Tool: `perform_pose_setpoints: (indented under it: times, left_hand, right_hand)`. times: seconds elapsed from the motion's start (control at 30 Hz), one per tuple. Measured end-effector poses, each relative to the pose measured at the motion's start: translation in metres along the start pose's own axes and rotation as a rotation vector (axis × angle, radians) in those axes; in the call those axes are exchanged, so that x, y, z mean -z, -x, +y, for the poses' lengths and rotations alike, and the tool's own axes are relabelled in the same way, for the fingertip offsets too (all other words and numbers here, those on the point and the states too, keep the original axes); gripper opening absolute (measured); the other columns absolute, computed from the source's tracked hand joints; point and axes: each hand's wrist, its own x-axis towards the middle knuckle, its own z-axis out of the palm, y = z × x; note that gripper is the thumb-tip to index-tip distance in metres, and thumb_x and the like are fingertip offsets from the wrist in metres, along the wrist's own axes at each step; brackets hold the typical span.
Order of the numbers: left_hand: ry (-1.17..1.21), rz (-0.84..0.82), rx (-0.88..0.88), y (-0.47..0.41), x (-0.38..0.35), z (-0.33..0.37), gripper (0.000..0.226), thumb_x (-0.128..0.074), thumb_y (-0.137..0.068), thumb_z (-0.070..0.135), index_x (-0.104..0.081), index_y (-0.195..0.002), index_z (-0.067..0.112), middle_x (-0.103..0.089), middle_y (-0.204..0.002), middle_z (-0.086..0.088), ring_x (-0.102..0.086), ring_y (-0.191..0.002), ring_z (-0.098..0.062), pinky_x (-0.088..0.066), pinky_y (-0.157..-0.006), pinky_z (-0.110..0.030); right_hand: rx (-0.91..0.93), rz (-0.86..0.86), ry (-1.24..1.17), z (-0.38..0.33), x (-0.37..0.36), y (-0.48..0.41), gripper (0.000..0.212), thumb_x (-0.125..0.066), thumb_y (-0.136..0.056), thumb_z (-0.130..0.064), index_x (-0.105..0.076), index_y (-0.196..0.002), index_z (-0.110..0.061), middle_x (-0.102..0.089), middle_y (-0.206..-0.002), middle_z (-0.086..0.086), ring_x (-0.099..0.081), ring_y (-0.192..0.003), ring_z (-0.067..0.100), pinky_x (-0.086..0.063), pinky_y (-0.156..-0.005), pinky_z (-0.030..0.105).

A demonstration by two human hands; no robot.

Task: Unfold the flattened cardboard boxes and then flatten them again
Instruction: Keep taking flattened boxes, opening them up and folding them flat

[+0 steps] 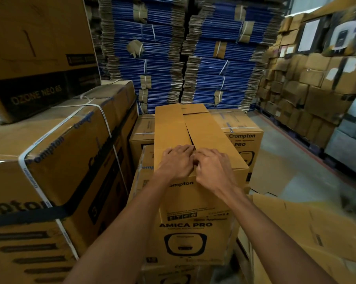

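Presses left hand (pixel 178 160) flat on box (pixel 193 201) top; curls right hand (pixel 211 167) at seam (pixel 186 124), grip unclear. Risks tearing flap (pixel 209 136) or tipping box.

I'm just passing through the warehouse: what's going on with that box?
A person is working on a box that stands unfolded and upright among stacked cartons, its top closed. Both hands are at the top's middle seam. The left hand rests on it, and the right hand has its fingers curled there. Flat cardboard lies to the right.
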Motion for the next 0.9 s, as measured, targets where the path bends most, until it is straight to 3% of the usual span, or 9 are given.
perform_pose_setpoints:
  times: [0.2, 0.3, 0.4, 0.5, 0.6, 0.7, 0.8, 0.9]
  left_hand:
    - [0.015, 0.037, -0.008, -0.002, -0.006, -0.003, 0.058, -0.015, -0.108, 0.049, -0.030, -0.158, 0.025, -0.031, -0.164, 0.006, -0.025, -0.151, -0.016, -0.015, -0.123, -0.049]
    - [-0.004, 0.024, 0.001, 0.000, 0.000, 0.000, 0.059, -0.019, -0.105, 0.052, -0.028, -0.159, 0.028, -0.028, -0.165, 0.005, -0.024, -0.151, -0.016, -0.014, -0.123, -0.047]
    - [-0.016, -0.032, 0.019, 0.003, 0.005, 0.003, 0.086, -0.020, -0.091, 0.076, -0.021, -0.162, 0.028, -0.022, -0.167, 0.003, -0.018, -0.153, -0.018, -0.012, -0.123, -0.048]
    - [-0.020, -0.033, 0.028, -0.002, 0.007, 0.005, 0.104, -0.017, -0.081, 0.092, -0.023, -0.161, 0.026, -0.025, -0.166, 0.000, -0.022, -0.152, -0.022, -0.014, -0.121, -0.051]
    - [-0.019, -0.003, -0.062, -0.008, 0.010, 0.011, 0.093, -0.020, -0.085, 0.088, -0.039, -0.153, 0.027, -0.037, -0.159, -0.005, -0.036, -0.144, -0.024, -0.020, -0.117, -0.056]
    - [0.026, -0.077, -0.145, -0.011, 0.014, 0.017, 0.095, -0.012, -0.080, 0.083, -0.050, -0.146, 0.027, -0.040, -0.158, -0.006, -0.035, -0.143, -0.022, -0.015, -0.119, -0.058]
    - [0.020, -0.177, -0.082, -0.015, 0.022, 0.027, 0.074, -0.031, -0.091, 0.070, -0.049, -0.147, 0.025, -0.038, -0.160, -0.005, -0.029, -0.147, -0.023, -0.008, -0.122, -0.058]
    - [0.070, -0.272, -0.006, -0.027, 0.032, 0.040, 0.050, -0.049, -0.099, 0.053, -0.055, -0.135, 0.019, -0.052, -0.146, -0.008, -0.039, -0.141, -0.026, -0.010, -0.123, -0.053]
  right_hand:
    - [-0.021, 0.058, 0.097, 0.004, -0.004, -0.007, 0.026, -0.059, -0.092, -0.012, -0.073, -0.114, -0.015, -0.073, -0.116, 0.003, -0.066, -0.107, 0.025, -0.053, -0.092, 0.045]
    - [-0.031, 0.057, 0.116, -0.001, 0.001, -0.011, 0.030, -0.059, -0.093, -0.010, -0.070, -0.121, -0.012, -0.073, -0.117, 0.008, -0.069, -0.103, 0.028, -0.057, -0.087, 0.045]
    - [-0.047, 0.025, 0.137, -0.004, 0.027, -0.023, 0.032, -0.058, -0.096, -0.010, -0.064, -0.128, -0.011, -0.073, -0.110, 0.011, -0.071, -0.091, 0.029, -0.057, -0.073, 0.038]
    - [-0.168, -0.067, 0.123, 0.000, 0.057, -0.048, 0.023, -0.061, -0.095, -0.010, -0.065, -0.118, -0.010, -0.071, -0.099, 0.014, -0.067, -0.092, 0.034, -0.051, -0.069, 0.039]
    - [-0.187, -0.237, 0.138, -0.006, 0.065, -0.060, 0.013, -0.072, -0.088, -0.008, -0.066, -0.100, -0.010, -0.064, -0.087, 0.006, -0.061, -0.079, 0.025, -0.048, -0.066, 0.036]
    - [-0.151, -0.309, 0.217, -0.014, 0.061, -0.065, 0.014, -0.070, -0.089, -0.006, -0.067, -0.101, -0.010, -0.061, -0.089, 0.006, -0.056, -0.079, 0.025, -0.044, -0.066, 0.035]
    - [-0.131, -0.318, 0.258, -0.016, 0.055, -0.072, 0.015, -0.064, -0.094, -0.007, -0.070, -0.108, -0.009, -0.067, -0.105, 0.009, -0.065, -0.094, 0.028, -0.045, -0.069, 0.035]
    - [-0.124, -0.310, 0.275, -0.014, 0.051, -0.073, 0.018, -0.062, -0.095, -0.006, -0.069, -0.111, -0.009, -0.067, -0.107, 0.009, -0.066, -0.101, 0.028, -0.048, -0.071, 0.036]
